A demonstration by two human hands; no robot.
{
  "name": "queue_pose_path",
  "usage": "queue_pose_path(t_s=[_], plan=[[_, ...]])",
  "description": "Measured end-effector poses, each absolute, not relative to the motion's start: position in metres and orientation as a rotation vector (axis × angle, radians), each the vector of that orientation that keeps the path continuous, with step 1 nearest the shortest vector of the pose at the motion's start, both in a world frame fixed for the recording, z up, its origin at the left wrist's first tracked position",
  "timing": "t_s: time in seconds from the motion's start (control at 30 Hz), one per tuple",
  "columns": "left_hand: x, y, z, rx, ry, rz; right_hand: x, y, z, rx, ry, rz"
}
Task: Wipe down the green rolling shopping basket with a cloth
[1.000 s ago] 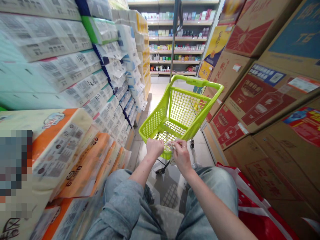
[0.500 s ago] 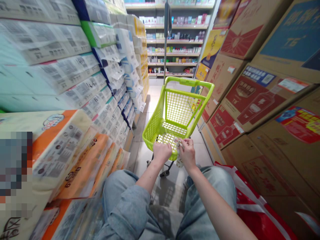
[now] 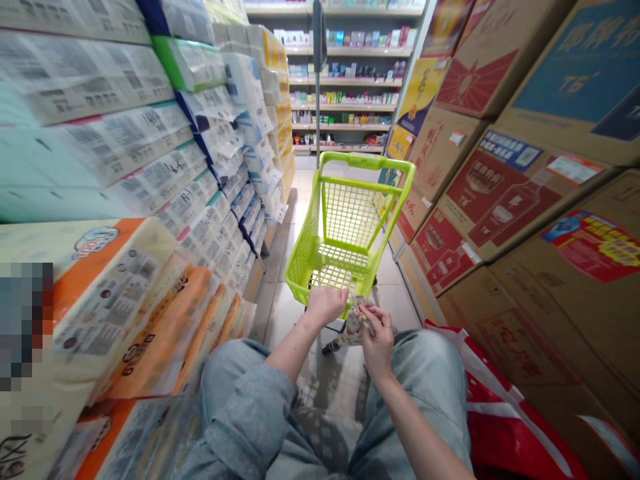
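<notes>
A lime-green plastic shopping cart (image 3: 350,220) stands in a narrow aisle just in front of my knees. My left hand (image 3: 326,303) is closed on the cart's near rim. My right hand (image 3: 377,337) is closed in a pinch on a small patterned cloth (image 3: 354,323) that hangs just under the rim, between both hands. The cart's basket holds nothing I can see. My legs in light jeans fill the lower middle of the view.
Stacked tissue and paper-roll packs (image 3: 125,200) wall the left side. Stacked cardboard cartons (image 3: 525,200) wall the right, with a red bag (image 3: 505,427) at their foot. A metal pole (image 3: 317,80) and stocked shelves (image 3: 345,87) stand at the aisle's far end. Tiled floor (image 3: 285,293) shows around the cart.
The cart has shifted left in the view. My right hand has come down off the rim and drawn back toward me with the cloth. My left hand stays on the rim.
</notes>
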State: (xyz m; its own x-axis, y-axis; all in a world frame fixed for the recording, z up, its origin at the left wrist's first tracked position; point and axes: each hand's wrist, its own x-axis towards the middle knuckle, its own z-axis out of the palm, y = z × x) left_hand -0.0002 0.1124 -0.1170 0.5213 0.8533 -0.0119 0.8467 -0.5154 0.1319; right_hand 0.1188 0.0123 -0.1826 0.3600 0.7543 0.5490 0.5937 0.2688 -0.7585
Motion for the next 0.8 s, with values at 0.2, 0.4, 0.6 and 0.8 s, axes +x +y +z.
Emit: queue_pose_path(t_s=[0.2, 0.4, 0.6, 0.8], plan=[[-0.011, 0.134, -0.109, 2.61, 1.435, -0.173, 0.14, 0.028, -0.186, -1.604, -1.022, 0.149], [-0.005, 0.129, -0.114, 2.724, 1.443, -0.111, 0.116, 0.037, -0.194, -1.567, -1.037, 0.193], [-0.009, 0.128, -0.111, 2.835, 1.289, -0.126, 0.092, 0.024, -0.194, -1.456, -1.216, 0.304], [-0.006, 0.12, -0.111, 2.772, 1.317, -0.082, 0.091, 0.023, -0.192, -1.542, -1.073, 0.249]])
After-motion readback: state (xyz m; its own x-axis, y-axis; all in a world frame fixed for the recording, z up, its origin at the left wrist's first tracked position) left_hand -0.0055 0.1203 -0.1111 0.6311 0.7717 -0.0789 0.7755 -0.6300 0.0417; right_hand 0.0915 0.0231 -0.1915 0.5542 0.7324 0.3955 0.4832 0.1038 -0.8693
